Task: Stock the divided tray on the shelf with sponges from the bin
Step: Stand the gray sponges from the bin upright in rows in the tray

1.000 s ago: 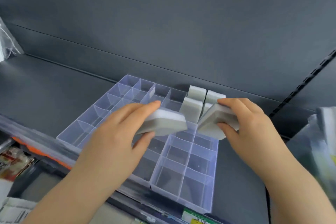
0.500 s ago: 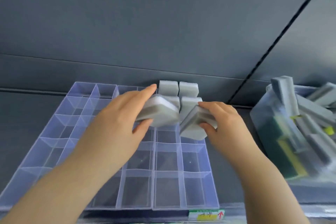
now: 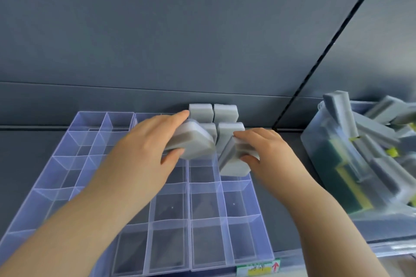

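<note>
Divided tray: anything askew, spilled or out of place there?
Nothing spilled or damaged. Four stocked sponges stand upright in the tray, back right. Only the two held sponges tilt, gripped by left hand and right hand, not yet seated.

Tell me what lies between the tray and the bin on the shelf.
In the head view, the strip of shelf between tray and bin shows bare; the right forearm crosses above it and hides part.

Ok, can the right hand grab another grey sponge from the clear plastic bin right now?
Probably not yet. Nothing blocks the way from the right hand to the clear plastic bin, but its fingers grip a grey rectangular sponge.
</note>
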Demonstrator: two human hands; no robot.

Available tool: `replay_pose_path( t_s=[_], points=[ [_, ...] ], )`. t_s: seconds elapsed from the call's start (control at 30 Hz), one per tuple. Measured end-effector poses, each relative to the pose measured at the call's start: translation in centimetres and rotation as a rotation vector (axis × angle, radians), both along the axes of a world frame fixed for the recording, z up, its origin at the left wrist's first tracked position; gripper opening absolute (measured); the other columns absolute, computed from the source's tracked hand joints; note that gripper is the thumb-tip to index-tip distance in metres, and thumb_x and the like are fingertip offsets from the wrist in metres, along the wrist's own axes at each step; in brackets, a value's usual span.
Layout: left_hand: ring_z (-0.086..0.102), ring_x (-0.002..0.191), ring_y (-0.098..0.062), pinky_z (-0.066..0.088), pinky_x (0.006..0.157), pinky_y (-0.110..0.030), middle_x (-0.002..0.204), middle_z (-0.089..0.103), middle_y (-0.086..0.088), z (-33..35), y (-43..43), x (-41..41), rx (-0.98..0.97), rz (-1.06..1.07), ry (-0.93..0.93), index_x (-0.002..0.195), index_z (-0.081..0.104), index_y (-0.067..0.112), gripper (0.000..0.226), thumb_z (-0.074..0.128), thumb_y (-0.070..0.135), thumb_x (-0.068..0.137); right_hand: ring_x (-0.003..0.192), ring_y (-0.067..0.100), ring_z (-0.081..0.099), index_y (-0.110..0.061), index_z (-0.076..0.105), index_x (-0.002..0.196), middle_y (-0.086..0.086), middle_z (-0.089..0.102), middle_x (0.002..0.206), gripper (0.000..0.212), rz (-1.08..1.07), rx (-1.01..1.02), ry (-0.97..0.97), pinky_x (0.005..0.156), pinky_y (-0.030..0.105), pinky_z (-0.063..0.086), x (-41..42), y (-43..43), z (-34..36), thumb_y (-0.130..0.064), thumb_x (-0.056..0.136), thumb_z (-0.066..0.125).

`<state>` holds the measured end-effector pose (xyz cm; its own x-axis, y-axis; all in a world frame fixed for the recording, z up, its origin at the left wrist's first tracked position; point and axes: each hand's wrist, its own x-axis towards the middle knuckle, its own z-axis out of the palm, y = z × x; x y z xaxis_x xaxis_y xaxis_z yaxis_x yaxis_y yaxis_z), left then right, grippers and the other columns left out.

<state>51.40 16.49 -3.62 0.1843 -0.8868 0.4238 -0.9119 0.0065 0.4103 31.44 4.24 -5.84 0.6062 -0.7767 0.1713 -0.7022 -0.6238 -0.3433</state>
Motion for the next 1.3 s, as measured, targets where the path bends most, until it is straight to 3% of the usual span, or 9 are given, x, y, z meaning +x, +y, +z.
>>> replay_pose_path(
  t_s=[0.17, 0.33, 0.53, 0.7, 0.9, 1.3],
  points=[
    [0.061, 0.099, -0.024, 0.039, 0.077, -0.028, 0.114, 0.064, -0.001, -0.2, -0.3, -0.1, 0.062, 0.004, -0.007, 0.123, 0.060, 0.015, 0.054, 0.077, 0.007, 0.072, 0.113, 0.019, 0.044, -0.024, 0.055, 0.125, -0.007, 0.057, 0.120, 0.044, 0.067, 0.018, 0.033, 0.090, 0.021, 0.034, 0.2, -0.3, -1.7, -0.008, 0.084, 0.061],
    [0.045, 0.110, -0.010, 0.030, 0.084, -0.019, 0.124, 0.057, 0.009, -0.4, -1.2, -0.7, 0.080, -0.005, 0.044, 0.130, 0.054, 0.023, 0.051, 0.069, 0.014, 0.082, 0.109, 0.020, 0.045, -0.024, 0.053, 0.128, -0.009, 0.057, 0.123, 0.045, 0.101, 0.066, 0.029, 0.088, 0.013, 0.028, 0.2, -1.0, -3.5, -0.009, 0.087, 0.059],
    [0.037, 0.122, -0.007, 0.017, 0.087, -0.007, 0.135, 0.048, 0.013, -1.2, -2.7, -1.7, 0.176, -0.089, -0.003, 0.138, 0.042, 0.025, 0.052, 0.059, 0.020, 0.089, 0.107, 0.022, 0.048, -0.023, 0.055, 0.127, -0.008, 0.059, 0.121, 0.045, 0.133, 0.055, -0.006, 0.090, 0.021, 0.036, -0.1, -1.1, -3.9, -0.008, 0.085, 0.062],
    [0.028, 0.130, -0.005, 0.015, 0.095, -0.010, 0.142, 0.038, 0.017, -2.1, -3.9, -2.4, 0.261, -0.115, -0.026, 0.142, 0.035, 0.029, 0.051, 0.052, 0.022, 0.094, 0.107, 0.022, 0.048, -0.022, 0.054, 0.128, -0.008, 0.059, 0.121, 0.045, 0.147, 0.051, -0.027, 0.090, 0.022, 0.038, -0.2, -1.2, -3.9, -0.008, 0.085, 0.061],
    [0.028, 0.131, -0.008, 0.023, 0.101, -0.019, 0.143, 0.038, 0.015, -3.8, -4.8, -2.6, 0.326, -0.099, -0.055, 0.142, 0.036, 0.029, 0.052, 0.053, 0.022, 0.093, 0.106, 0.023, 0.048, -0.020, 0.054, 0.128, -0.005, 0.059, 0.121, 0.045, 0.173, 0.059, -0.037, 0.090, 0.024, 0.039, -0.3, -1.3, -4.0, -0.008, 0.085, 0.061],
    [0.031, 0.131, -0.010, 0.026, 0.101, -0.021, 0.143, 0.038, 0.012, -5.9, -5.9, -2.8, 0.380, -0.081, -0.090, 0.142, 0.035, 0.027, 0.053, 0.053, 0.019, 0.093, 0.108, 0.022, 0.046, -0.022, 0.049, 0.132, -0.006, 0.057, 0.123, 0.047, 0.199, 0.047, -0.024, 0.090, 0.028, 0.042, -0.3, -1.7, -4.0, -0.011, 0.088, 0.058]
  ],
)
